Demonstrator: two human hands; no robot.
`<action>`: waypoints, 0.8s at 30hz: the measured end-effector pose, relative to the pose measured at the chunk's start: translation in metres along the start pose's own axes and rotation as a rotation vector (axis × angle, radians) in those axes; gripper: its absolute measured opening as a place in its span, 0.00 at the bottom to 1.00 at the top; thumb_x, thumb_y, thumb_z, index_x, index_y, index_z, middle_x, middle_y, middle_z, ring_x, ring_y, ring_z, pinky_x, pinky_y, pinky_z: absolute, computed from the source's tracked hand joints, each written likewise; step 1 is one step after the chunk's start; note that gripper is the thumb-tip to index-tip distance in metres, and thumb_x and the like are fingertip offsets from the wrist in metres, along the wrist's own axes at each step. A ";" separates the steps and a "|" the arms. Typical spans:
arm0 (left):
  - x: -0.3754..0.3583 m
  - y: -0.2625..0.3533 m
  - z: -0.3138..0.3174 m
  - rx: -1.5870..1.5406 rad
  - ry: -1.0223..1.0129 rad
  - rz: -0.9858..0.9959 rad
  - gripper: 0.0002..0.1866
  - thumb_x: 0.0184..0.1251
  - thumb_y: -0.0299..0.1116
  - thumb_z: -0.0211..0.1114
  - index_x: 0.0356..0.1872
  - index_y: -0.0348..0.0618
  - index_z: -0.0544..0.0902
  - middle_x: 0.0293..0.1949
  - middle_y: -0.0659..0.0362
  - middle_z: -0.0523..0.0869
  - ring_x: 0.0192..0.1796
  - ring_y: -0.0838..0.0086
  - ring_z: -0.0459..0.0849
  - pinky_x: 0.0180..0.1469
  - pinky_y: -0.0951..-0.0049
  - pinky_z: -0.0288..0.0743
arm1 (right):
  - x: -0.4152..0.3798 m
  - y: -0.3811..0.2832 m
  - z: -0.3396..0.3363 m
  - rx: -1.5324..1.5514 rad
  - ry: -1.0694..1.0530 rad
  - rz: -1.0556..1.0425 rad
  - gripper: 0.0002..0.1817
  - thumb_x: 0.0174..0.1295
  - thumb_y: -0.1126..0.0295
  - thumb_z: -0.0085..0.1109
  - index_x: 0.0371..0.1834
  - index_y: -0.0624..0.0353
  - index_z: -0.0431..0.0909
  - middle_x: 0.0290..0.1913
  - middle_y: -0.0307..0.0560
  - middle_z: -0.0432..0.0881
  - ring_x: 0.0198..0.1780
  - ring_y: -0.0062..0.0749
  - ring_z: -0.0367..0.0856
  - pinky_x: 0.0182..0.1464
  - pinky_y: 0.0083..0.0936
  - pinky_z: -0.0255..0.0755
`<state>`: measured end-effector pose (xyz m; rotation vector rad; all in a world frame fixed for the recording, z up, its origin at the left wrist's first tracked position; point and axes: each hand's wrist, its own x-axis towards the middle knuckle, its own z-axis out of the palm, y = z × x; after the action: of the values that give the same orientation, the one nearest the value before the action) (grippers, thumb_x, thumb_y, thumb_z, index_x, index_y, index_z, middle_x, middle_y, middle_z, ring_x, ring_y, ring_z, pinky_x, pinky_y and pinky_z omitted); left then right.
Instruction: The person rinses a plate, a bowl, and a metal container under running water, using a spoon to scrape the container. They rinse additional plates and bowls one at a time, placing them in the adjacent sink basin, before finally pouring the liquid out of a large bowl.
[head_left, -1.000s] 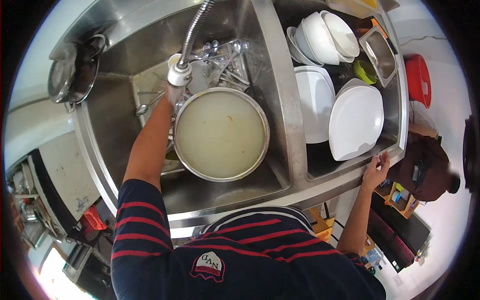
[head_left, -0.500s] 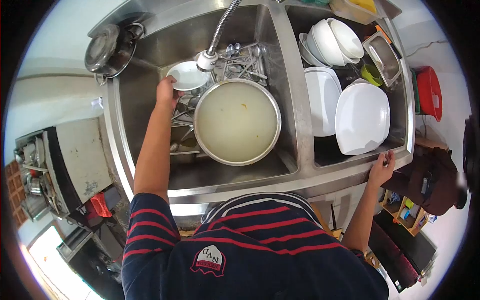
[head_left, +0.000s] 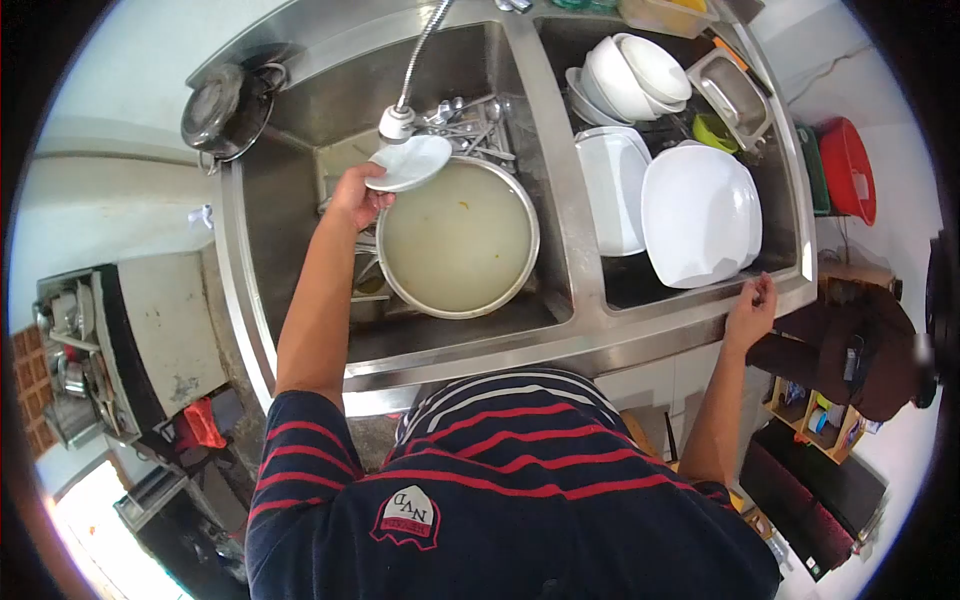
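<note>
My left hand grips the left edge of a small white dish, tilted just below the faucet head. Under the dish's right side is a big round metal basin of cloudy liquid, with a few yellowish bits afloat. Cutlery lies on the sink floor behind the basin. My right hand is at the front rim of the right sink, its fingers curled; whether they hold anything is hidden. Large white square plates stand close to it.
White bowls, a metal container and a green cup sit in the right sink. A dark pot rests on the left sink corner. A red basin is beyond the right edge.
My left hand has moved right with the white dish, which now tilts and partly overlaps the basin's edge. The view has shifted slightly; my right hand remains by the front rim.
</note>
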<state>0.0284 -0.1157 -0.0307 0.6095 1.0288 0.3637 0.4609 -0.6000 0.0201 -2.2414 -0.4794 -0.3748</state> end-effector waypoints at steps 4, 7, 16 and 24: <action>-0.017 -0.001 0.048 0.130 0.073 0.141 0.15 0.63 0.29 0.57 0.49 0.36 0.75 0.40 0.56 0.82 0.34 0.72 0.81 0.35 0.71 0.79 | 0.000 0.001 -0.001 -0.009 0.012 -0.024 0.17 0.59 0.70 0.62 0.52 0.62 0.79 0.45 0.48 0.83 0.45 0.32 0.81 0.42 0.26 0.74; 0.008 -0.012 0.037 0.137 0.069 0.226 0.17 0.65 0.26 0.58 0.54 0.37 0.73 0.45 0.55 0.83 0.42 0.71 0.84 0.42 0.72 0.80 | -0.001 -0.003 -0.002 -0.018 0.019 -0.017 0.17 0.60 0.70 0.61 0.52 0.62 0.79 0.43 0.48 0.83 0.44 0.32 0.81 0.42 0.26 0.74; 0.002 -0.017 0.047 0.071 0.385 0.574 0.18 0.64 0.25 0.59 0.56 0.39 0.75 0.45 0.55 0.83 0.42 0.67 0.85 0.35 0.70 0.80 | -0.002 -0.014 -0.003 0.028 0.039 -0.036 0.16 0.59 0.73 0.61 0.51 0.62 0.79 0.41 0.46 0.82 0.42 0.28 0.80 0.37 0.23 0.74; -0.072 -0.014 0.016 0.116 0.657 0.518 0.18 0.60 0.27 0.58 0.52 0.37 0.77 0.39 0.54 0.84 0.36 0.67 0.84 0.30 0.68 0.76 | -0.003 -0.014 -0.001 0.057 0.092 0.005 0.16 0.58 0.73 0.61 0.51 0.62 0.79 0.41 0.45 0.81 0.41 0.28 0.79 0.36 0.22 0.74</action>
<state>0.0081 -0.1709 0.0154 0.8908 1.5195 1.0108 0.4517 -0.5928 0.0289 -2.1600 -0.4311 -0.4538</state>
